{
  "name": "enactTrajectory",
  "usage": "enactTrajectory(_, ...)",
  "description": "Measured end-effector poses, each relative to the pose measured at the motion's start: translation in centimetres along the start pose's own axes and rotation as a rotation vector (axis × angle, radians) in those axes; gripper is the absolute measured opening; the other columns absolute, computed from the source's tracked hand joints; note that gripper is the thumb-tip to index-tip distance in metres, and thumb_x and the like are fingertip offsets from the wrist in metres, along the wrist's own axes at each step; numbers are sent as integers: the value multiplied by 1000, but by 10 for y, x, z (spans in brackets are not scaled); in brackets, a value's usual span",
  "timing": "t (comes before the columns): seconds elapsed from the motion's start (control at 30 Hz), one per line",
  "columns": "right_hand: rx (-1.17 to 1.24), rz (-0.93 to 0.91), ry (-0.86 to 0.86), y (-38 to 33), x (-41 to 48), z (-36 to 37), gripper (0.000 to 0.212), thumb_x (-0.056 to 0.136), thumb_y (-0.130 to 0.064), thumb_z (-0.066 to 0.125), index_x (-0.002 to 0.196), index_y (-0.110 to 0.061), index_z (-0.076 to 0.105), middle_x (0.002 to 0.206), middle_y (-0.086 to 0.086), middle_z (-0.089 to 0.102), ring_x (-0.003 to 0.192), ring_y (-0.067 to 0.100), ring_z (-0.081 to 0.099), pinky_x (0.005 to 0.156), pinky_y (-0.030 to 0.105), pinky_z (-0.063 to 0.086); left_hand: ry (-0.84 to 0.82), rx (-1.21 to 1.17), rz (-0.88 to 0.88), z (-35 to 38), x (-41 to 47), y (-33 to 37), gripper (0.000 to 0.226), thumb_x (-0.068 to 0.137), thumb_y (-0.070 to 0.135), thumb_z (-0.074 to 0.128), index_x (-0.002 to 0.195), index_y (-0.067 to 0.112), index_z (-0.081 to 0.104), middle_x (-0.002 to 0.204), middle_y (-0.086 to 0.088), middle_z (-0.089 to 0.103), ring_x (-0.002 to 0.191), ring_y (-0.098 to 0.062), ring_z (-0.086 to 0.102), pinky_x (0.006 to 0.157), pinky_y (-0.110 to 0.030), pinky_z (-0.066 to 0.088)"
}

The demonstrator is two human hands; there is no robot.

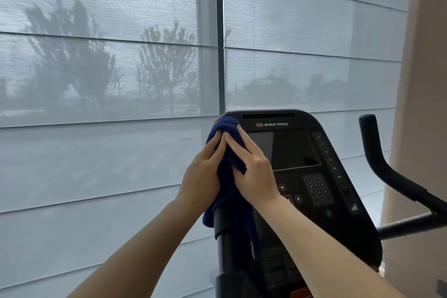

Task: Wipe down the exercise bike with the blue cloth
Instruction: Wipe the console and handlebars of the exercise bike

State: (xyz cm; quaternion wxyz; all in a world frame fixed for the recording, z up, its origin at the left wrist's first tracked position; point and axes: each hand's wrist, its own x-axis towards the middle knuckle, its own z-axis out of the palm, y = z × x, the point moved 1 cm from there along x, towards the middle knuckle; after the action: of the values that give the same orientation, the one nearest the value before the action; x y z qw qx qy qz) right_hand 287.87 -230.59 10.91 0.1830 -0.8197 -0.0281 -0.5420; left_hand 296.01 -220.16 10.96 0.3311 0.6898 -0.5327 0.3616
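The black exercise bike console (312,167) stands in front of me, with a dark screen, a keypad and the words STAR TRAC. A dark blue cloth (226,126) is draped over the console's upper left edge and hangs down past the left handlebar post (226,232). My left hand (202,176) wraps around the cloth from the left side. My right hand (251,167) lies flat on the cloth against the left part of the console face, fingers pointing up. The two hands touch at the fingertips.
The right handlebar (382,164) curves up beside the console. A large window with translucent roller blinds (108,80) fills the view behind the bike. A beige wall or column (423,104) stands at the right.
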Motion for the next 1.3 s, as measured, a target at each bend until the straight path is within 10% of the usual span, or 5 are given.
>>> enactTrajectory(0.4,69,94,-82,-6,-22,-9,58,77,-1,63,129,-26,55,144,2,43,128,12,44,101,12,36,-77,-53,-39,-2,-32,-4,75,81,-10,53,144,21,26,146,16,17,131,-18,40,98,-18,33)
enactTrajectory(0.7,-47,57,-103,-18,-37,-16,38,77,-4,69,113,-16,67,118,2,65,109,13,60,95,4,35,-174,-42,146,-11,-54,-17,67,74,-4,71,134,11,46,139,-11,46,120,-31,53,96,-42,48)
enactTrajectory(0.93,-204,-35,155,-40,-5,-10,37,79,-4,70,114,-13,66,121,7,63,112,18,58,98,24,43,-102,-22,276,-36,-12,-28,66,74,1,72,134,9,45,138,-9,49,122,-28,51,84,-43,55)
enactTrajectory(1.3,-451,236,-147,-48,6,21,80,84,-30,65,148,-28,17,158,0,-1,144,12,-2,113,23,10,-298,-414,268,2,11,-72,96,83,0,53,141,44,-9,155,20,-4,127,-26,46,92,-38,49)
